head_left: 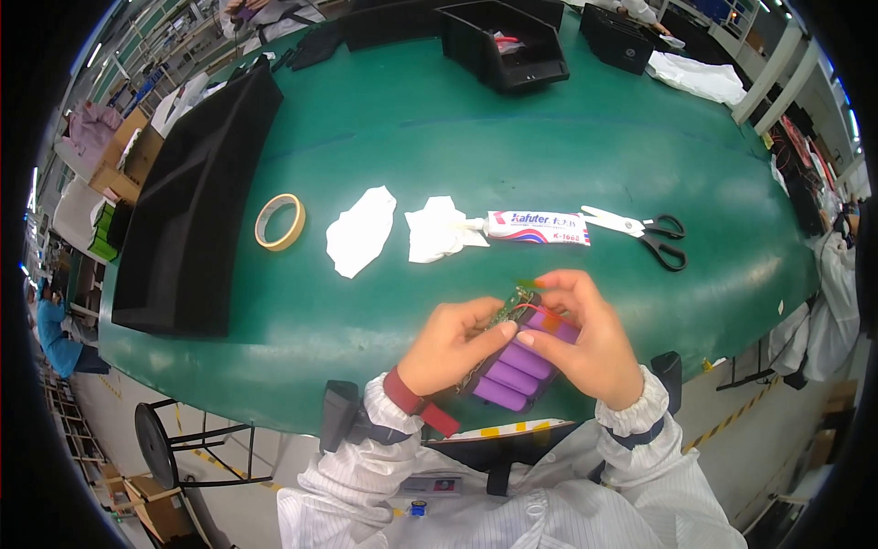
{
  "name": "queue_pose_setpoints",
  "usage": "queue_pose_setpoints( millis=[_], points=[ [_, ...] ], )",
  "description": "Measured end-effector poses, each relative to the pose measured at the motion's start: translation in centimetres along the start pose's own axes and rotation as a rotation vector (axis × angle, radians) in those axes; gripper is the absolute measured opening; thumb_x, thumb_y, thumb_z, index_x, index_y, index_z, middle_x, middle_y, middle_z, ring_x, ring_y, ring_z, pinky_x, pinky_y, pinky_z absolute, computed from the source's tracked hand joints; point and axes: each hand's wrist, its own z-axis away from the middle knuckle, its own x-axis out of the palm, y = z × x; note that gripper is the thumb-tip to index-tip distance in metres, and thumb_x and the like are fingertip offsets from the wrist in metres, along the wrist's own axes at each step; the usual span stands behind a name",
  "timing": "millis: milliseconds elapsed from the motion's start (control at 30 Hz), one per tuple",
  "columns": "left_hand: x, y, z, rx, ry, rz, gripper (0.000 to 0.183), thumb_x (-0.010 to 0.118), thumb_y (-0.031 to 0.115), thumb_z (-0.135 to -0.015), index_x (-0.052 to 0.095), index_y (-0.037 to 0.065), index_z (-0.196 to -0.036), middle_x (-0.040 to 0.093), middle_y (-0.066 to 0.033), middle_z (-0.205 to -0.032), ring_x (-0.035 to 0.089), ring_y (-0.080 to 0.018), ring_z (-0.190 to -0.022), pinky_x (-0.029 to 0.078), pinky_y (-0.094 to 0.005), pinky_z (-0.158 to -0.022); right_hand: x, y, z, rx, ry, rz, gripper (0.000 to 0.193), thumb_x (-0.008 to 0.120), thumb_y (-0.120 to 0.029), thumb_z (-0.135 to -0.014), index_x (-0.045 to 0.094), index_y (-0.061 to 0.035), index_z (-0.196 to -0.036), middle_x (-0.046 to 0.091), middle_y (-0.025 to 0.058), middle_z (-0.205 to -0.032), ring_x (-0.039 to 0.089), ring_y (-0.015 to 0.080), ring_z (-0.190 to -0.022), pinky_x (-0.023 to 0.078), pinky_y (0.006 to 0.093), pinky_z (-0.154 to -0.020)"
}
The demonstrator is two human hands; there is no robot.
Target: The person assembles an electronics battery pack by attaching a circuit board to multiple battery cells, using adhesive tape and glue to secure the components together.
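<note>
A pack of purple cylindrical cells, lying side by side with a small green circuit board at its far end, sits between both hands just above the near edge of the green worktop. The left hand cups the pack from its left side, fingers curled narrowly around the edge by the board, a dark red strap on that wrist. The right hand closes over the pack's right side and far end, its fingers pinched against the top corner next to the board; an orange-red patch shows on the pack just beneath them. Both hands are holding the pack, with the cells visible in the gap between them.

Just beyond the fingers lies a white glue tube with red and blue print, its nozzle resting on a crumpled white wipe. A second white wipe lies to the left of that, and further left a roll of tan tape lies flat. To the right of the tube, scissors with black handles lie with blades pointing toward the tube. Far to the left of the fingers, a large black tray lies along the worktop's side, and well beyond, black bins stand at the far edge.
</note>
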Motion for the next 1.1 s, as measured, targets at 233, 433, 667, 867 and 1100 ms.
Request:
queue_pose_setpoints(
  millis=[233, 433, 667, 867, 1100],
  points=[
    [-0.5, -0.2, 0.2, 0.069, -0.065, -0.006, 0.021, 0.055, 0.014, -0.096, 0.057, -0.006, -0.102, 0.055, 0.0023, -0.082, 0.048, -0.0029, -0.075, 0.042, -0.0222, -0.061, 0.0, 0.0, 0.2, -0.033, -0.005, 0.011, 0.049, 0.074, -0.007, -0.078, 0.046, -0.001, -0.118, 0.067, 0.0143, -0.096, 0.066, 0.0219, -0.085, 0.05, 0.0321, -0.078],
    [-0.9, -0.1, 0.4, 0.104, -0.076, -0.178, 0.021, 0.058, 0.013, -0.094, 0.057, -0.006, -0.101, 0.055, -0.0007, -0.08, 0.047, -0.0032, -0.074, 0.041, -0.0226, -0.06, -0.2, -0.1, 0.4, -0.038, -0.024, 0.003, 0.049, 0.074, -0.006, -0.079, 0.045, -0.0007, -0.118, 0.067, 0.0156, -0.098, 0.067, 0.0229, -0.089, 0.051, 0.0323, -0.079],
    [-0.5, 0.5, 0.6, 0.141, -0.073, -0.136, 0.02, 0.058, 0.012, -0.093, 0.057, -0.007, -0.099, 0.056, -0.0009, -0.079, 0.048, -0.0043, -0.074, 0.043, -0.0233, -0.062, -0.2, -0.8, 0.5, -0.035, -0.029, 0.036, 0.048, 0.073, -0.005, -0.079, 0.045, -0.0001, -0.117, 0.066, 0.0167, -0.1, 0.067, 0.0243, -0.092, 0.051, 0.0336, -0.083],
    [-0.6, 0.3, 0.5, 0.095, -0.075, -0.144, 0.022, 0.057, 0.015, -0.094, 0.058, -0.006, -0.1, 0.057, -0.0011, -0.08, 0.048, -0.0044, -0.073, 0.043, -0.0236, -0.061, -0.2, -0.7, 0.5, -0.04, -0.035, 0.037, 0.047, 0.073, -0.006, -0.08, 0.045, 0.0007, -0.117, 0.065, 0.0173, -0.101, 0.066, 0.0255, -0.094, 0.051, 0.0343, -0.084],
    [-0.7, 0.2, 0.4, 0.097, -0.057, -0.179, 0.021, 0.058, 0.015, -0.094, 0.058, -0.005, -0.098, 0.055, -0.0001, -0.075, 0.046, -0.0038, -0.07, 0.041, -0.023, -0.058, 0.0, -0.7, 0.5, -0.019, -0.034, 0.036, 0.047, 0.073, -0.007, -0.08, 0.046, 0.001, -0.117, 0.064, 0.0179, -0.101, 0.065, 0.0262, -0.095, 0.051, 0.0343, -0.085]
  ],
)
